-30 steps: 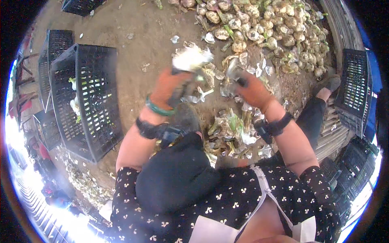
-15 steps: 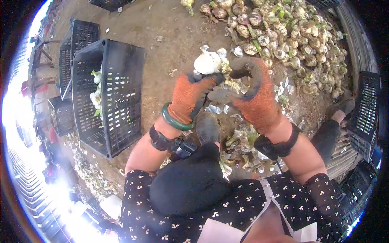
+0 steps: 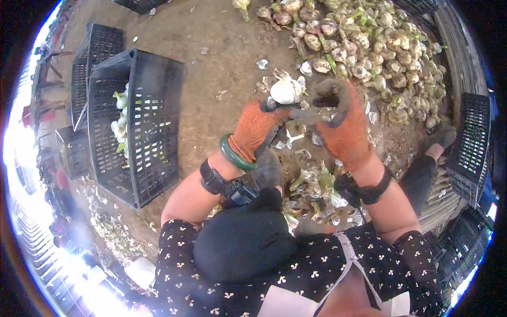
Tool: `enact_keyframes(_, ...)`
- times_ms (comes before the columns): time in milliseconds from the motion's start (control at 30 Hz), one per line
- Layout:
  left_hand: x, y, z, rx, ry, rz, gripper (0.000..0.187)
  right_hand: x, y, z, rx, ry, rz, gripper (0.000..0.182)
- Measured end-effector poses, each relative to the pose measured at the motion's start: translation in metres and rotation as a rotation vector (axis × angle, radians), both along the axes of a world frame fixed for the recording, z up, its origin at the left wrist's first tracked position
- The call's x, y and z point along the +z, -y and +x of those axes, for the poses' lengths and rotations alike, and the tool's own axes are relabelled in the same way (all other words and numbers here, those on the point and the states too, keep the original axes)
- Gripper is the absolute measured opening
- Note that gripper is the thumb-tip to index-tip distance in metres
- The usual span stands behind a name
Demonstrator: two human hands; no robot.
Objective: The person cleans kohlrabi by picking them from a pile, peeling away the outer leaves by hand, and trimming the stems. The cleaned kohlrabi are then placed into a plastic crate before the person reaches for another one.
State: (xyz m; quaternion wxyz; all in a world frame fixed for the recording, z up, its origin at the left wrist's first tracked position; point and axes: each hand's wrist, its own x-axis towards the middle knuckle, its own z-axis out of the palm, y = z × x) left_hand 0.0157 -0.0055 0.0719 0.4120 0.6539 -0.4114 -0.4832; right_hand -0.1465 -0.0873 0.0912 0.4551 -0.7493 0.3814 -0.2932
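Note:
My left hand, in an orange and dark work glove with a green bangle at the wrist, grips a white garlic bulb. The bulb sits above the thumb and fingers, with loose skin around its top. Close by on the right is my right hand, gloved the same way. Its fingers curve away from the thumb, leaving a gap, and nothing clear shows between them. The thumb, a little blurred, points toward the left hand below the bulb. Peeled skins and leaves lie on the ground below the hands.
A large heap of soil-stained garlic covers the ground at upper right. On the left stands a black plastic crate with white garlic bulbs inside. Another crate is at far right. A shoe shows below my left hand.
Both hands have shifted slightly right and down, the bulb with them. The loose skins that hung between the hands have come away from the bulb, which looks cleaner.

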Motion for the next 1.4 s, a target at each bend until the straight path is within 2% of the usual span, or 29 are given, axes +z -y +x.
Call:
enact_keyframes(33, -0.002, 0.002, -0.002, -0.004, -0.002, -0.001, 0.024, -0.003, -0.001, 0.002, 0.006, -0.059, -0.047, 0.046)
enact_keyframes(167, 0.004, 0.008, -0.011, 0.063, -0.070, 0.099, 0.024, -0.010, -0.001, -0.001, 0.017, -0.160, -0.088, 0.046)
enact_keyframes(233, 0.006, 0.008, -0.012, 0.074, -0.092, 0.101, 0.024, -0.023, 0.003, -0.008, 0.040, -0.096, 0.170, 0.042)
enact_keyframes(267, 0.007, 0.008, -0.012, 0.063, -0.124, 0.152, 0.025, -0.029, 0.006, -0.010, 0.040, -0.097, 0.168, 0.042)
enact_keyframes(333, 0.004, 0.007, -0.011, 0.051, -0.158, 0.203, 0.027, -0.038, 0.012, -0.013, 0.053, 0.067, 0.402, 0.017)
enact_keyframes(367, -0.001, 0.005, -0.011, 0.058, -0.136, 0.145, 0.028, -0.039, 0.015, -0.014, 0.051, 0.066, 0.403, 0.017)
enact_keyframes(433, -0.008, 0.004, -0.012, 0.065, -0.113, 0.091, 0.029, -0.039, 0.021, -0.015, -0.228, 0.279, 0.644, 0.009)
enact_keyframes(467, -0.007, 0.006, -0.014, 0.051, -0.039, 0.099, 0.030, -0.031, 0.020, -0.012, -0.228, 0.280, 0.644, 0.009)
enact_keyframes(533, -0.007, 0.005, -0.017, 0.034, 0.031, 0.107, 0.031, -0.009, 0.011, -0.005, -0.032, 0.099, 0.383, 0.007)
enact_keyframes(600, -0.006, 0.006, -0.019, 0.022, 0.228, 0.054, 0.032, -0.018, 0.005, -0.007, -0.017, 0.018, 0.388, 0.012)
enact_keyframes(667, -0.010, 0.004, -0.021, 0.051, 0.231, 0.091, 0.032, -0.036, 0.004, -0.011, 0.017, 0.025, 0.367, 0.027)
enact_keyframes(700, -0.011, 0.003, -0.022, 0.083, 0.235, 0.124, 0.032, -0.026, 0.004, -0.011, 0.023, -0.114, 0.297, 0.028)
enact_keyframes(733, -0.013, 0.001, -0.020, 0.082, 0.235, 0.125, 0.032, -0.036, 0.005, -0.014, 0.022, -0.114, 0.299, 0.028)
enact_keyframes(800, -0.018, -0.003, -0.016, 0.039, -0.011, -0.048, 0.032, -0.070, 0.013, -0.022, -0.179, 0.035, 0.324, 0.026)
enact_keyframes(833, -0.020, -0.003, -0.016, 0.038, -0.009, -0.047, 0.032, -0.079, 0.018, -0.029, -0.223, 0.047, 0.347, 0.024)
enact_keyframes(900, -0.022, -0.002, -0.016, 0.054, -0.177, 0.052, 0.031, -0.054, 0.015, -0.025, -0.160, 0.035, 0.299, 0.021)
enact_keyframes(933, -0.020, -0.002, -0.017, 0.057, -0.177, 0.052, 0.031, -0.036, 0.010, -0.023, -0.099, 0.023, 0.251, 0.019)
enact_keyframes(1000, -0.006, 0.002, -0.020, 0.054, -0.012, 0.119, 0.029, -0.019, -0.005, -0.015, -0.028, 0.086, 0.328, 0.019)
enact_keyframes(1067, 0.000, 0.007, -0.022, 0.090, -0.009, 0.185, 0.026, -0.018, -0.012, -0.013, -0.004, -0.084, 0.138, 0.024)
enact_keyframes(1133, 0.002, 0.008, -0.021, 0.130, -0.006, 0.257, 0.024, -0.013, -0.012, -0.011, -0.002, -0.102, 0.109, 0.027)
enact_keyframes(1200, 0.002, 0.006, -0.017, 0.052, -0.261, 0.337, 0.018, -0.008, -0.011, -0.010, 0.013, -0.129, 0.048, 0.034)
enact_keyframes(1333, -0.008, 0.004, -0.020, -0.058, -0.183, 0.218, 0.014, -0.008, -0.007, -0.011, 0.008, -0.143, 0.022, 0.028)
enact_keyframes(1400, -0.004, 0.004, -0.018, -0.048, -0.235, 0.352, 0.022, -0.017, -0.003, -0.013, 0.049, -0.243, -0.100, 0.021)
